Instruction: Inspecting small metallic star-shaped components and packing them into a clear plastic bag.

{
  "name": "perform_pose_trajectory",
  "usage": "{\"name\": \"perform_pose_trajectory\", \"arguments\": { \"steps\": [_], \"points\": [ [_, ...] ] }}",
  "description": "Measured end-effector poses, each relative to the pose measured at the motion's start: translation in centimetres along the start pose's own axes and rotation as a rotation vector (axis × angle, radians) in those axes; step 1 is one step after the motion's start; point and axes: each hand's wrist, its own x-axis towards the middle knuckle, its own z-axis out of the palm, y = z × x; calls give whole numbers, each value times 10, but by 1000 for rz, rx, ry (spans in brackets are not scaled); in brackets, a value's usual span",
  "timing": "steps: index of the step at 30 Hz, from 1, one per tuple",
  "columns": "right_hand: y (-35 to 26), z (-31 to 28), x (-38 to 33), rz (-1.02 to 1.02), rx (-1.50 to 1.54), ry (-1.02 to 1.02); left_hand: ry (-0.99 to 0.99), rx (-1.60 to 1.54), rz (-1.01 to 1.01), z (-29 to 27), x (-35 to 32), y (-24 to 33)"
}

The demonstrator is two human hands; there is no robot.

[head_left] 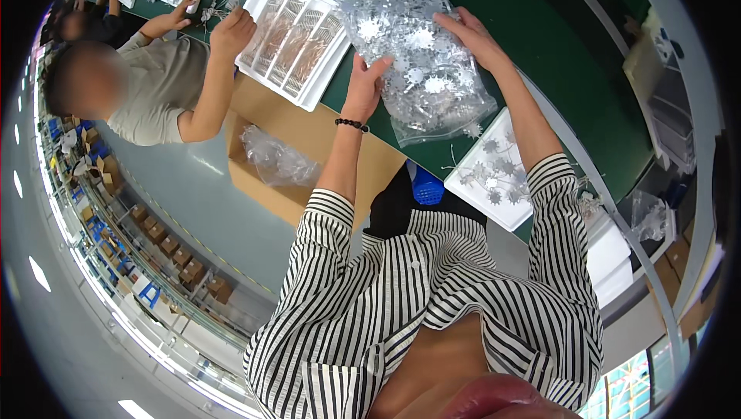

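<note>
A large transparent plastic bag (421, 56), filled with many small silvery star- or gear-shaped parts, is in front of me over the green table. My left hand (364, 86) grips its left edge, thumb on top and the other fingers partly hidden. Higher up on the right side, my right hand (472, 35) holds the bag, its fingers against the plastic. Close to the bag's lower right corner lies a white tray (505, 211) with similar silvery parts and thin wires on it.
Left of the bag stands a white divided tray (297, 37) with rows of coppery wire pieces. Below it, an open cardboard box (258, 191) contains a crumpled plastic bag (278, 158). A co-worker (166, 83) handles wired parts at the left. A metal frame (575, 137) edges the green table (532, 2).
</note>
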Motion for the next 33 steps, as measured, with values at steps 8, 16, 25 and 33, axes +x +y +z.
{"name": "perform_pose_trajectory", "arguments": {
  "steps": [8,16,25,33],
  "points": [
    [-39,7,-6,36,59,-2,-24,-120,-233,2,24,27],
    [-20,14,-27,-289,176,52,-55,-126,-44,17,-25,34],
    [-59,40,-65,-181,198,5,11,-102,184,29,-76,37],
    [-106,37,-105,-124,16,-99,45,-157,267,35,-108,43]
  ]
}}
